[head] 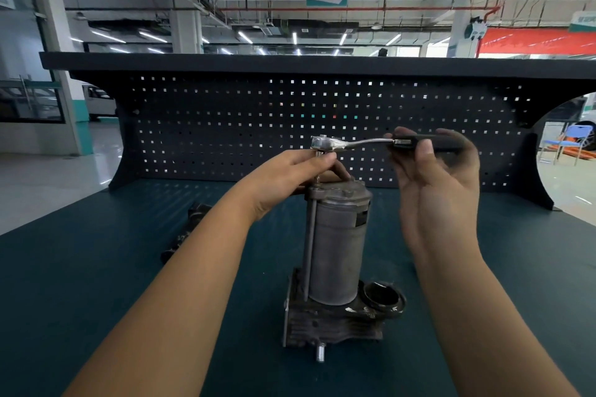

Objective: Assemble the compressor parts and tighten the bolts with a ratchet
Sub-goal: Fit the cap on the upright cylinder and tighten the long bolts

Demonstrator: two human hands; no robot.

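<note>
Grey metal cylindrical compressor (pixel 337 245) upright on dark teal workbench (pixel 96 267), long axis vertical, chrome ratchet with black handle (pixel 351 144) level above its top, head left, handle pointing right, right hand (pixel 442 177) curled round handle, left hand (pixel 290 174) pinching stem beneath head

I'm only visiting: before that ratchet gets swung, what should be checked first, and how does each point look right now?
1. Right hand grips the ratchet handle: ok.
2. Left hand pinches the shaft under the ratchet head, steadying it: ok.
3. Shaft's fit into the ratchet head: cannot tell, fingers hide it.
4. Compressor upright on the bench: ok.
5. Loose part lies off to the left, out of the way: ok.
</note>
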